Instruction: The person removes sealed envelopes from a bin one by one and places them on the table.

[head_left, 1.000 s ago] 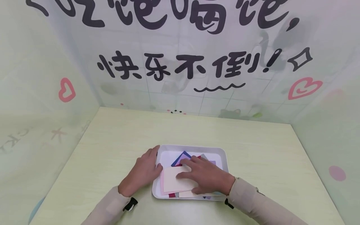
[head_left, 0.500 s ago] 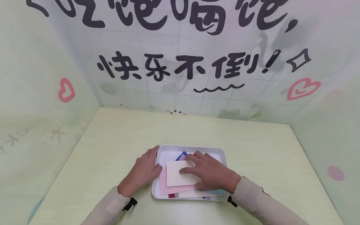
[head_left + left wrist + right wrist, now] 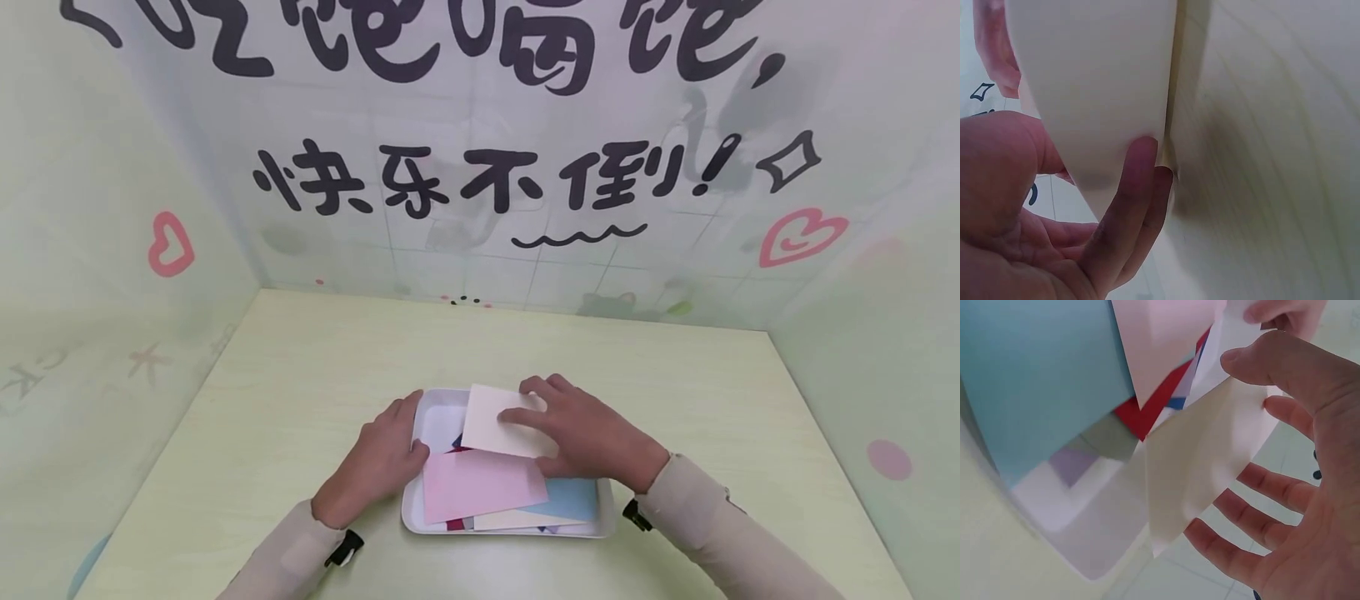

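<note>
My right hand [image 3: 588, 433] grips a cream paper card [image 3: 491, 425] by its edges, tilted above the back of a white tray [image 3: 441, 421]. At the tray's left side, my left hand [image 3: 375, 458] holds the rim, thumb on top; the left wrist view shows its fingers [image 3: 1138, 169] against the outer wall. A pink card [image 3: 480, 487] lies over a light blue card [image 3: 576, 500] inside the tray. Under them, in the right wrist view, parts of a red card [image 3: 1160, 403], a grey one [image 3: 1113, 437] and a purple one [image 3: 1074, 464] show.
The tray stands near the front of a pale wooden table [image 3: 337, 358]. Printed cloth walls enclose it, with large black lettering on the back wall [image 3: 450, 258]. Another cream card edge [image 3: 517, 522] shows at the tray's front.
The cream card has come up off the pink card and moved back and right with my right hand. More of the pink and blue cards shows. My left hand stays on the tray.
</note>
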Demonstrator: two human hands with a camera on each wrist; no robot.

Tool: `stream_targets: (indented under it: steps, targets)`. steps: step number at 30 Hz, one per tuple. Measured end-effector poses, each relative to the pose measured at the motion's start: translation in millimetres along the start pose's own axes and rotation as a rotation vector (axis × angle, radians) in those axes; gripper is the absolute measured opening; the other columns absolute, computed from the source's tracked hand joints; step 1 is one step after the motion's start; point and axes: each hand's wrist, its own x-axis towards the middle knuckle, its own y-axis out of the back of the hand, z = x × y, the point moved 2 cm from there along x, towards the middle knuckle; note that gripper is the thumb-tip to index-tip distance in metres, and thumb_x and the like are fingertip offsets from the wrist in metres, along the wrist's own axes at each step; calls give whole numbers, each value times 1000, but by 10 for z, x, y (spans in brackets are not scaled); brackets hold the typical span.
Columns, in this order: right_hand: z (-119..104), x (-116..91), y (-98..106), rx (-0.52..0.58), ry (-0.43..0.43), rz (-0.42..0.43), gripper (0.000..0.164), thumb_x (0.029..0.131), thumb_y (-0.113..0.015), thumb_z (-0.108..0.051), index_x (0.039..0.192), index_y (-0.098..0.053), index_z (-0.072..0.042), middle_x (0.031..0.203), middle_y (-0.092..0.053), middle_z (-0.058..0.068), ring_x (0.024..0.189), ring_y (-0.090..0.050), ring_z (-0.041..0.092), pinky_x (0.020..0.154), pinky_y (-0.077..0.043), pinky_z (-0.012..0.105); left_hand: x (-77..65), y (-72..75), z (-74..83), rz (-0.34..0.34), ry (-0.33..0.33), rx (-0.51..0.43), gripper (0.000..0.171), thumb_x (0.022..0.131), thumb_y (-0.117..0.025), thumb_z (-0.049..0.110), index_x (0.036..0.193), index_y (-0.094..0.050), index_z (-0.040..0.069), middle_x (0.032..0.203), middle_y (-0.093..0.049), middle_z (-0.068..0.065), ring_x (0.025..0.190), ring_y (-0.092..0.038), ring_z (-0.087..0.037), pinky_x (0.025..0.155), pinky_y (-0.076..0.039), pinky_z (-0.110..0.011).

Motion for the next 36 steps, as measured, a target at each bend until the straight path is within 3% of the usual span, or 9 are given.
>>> stream_targets:
  steps: [6,14,27,36]
  targets:
    - [187,-29,68,44,-93,14,62,77,-76,-37,136,-57,-34,130,-47,3,105,-46,21,81,-50,31,5,-5,3,-22,31,7,68,91,-61,18,150,-33,-2,142,-47,-22,114,-59,-38,91,-50,-49]
    - [476,-71,74,94,-250,-22,63,78,-77,-38,137,-55,-35,129,-47,2,107,-45,21,80,-51,33,5,-8,-3,-7,15,12,68,90,-61,17,150,-34,-2,141,-47,-22,109,-61,-36,89,-51,-47]
    - [907,-120,-8,120,-379,14,64,79,-76,-37,139,-54,-29,123,-50,10,101,-49,28,82,-49,41,13,-21,8,-25,46,17,69,91,-61,18,150,-33,-1,143,-46,-21,110,-61,-36,89,-51,-48]
    - [1175,-153,-107,149,-508,1,60,85,-69,-41,139,-50,-22,116,-50,18,92,-51,34,78,-47,46,16,-21,14,-27,49,19,69,91,-61,18,151,-32,-1,143,-46,-21,111,-60,-36,89,-51,-47]
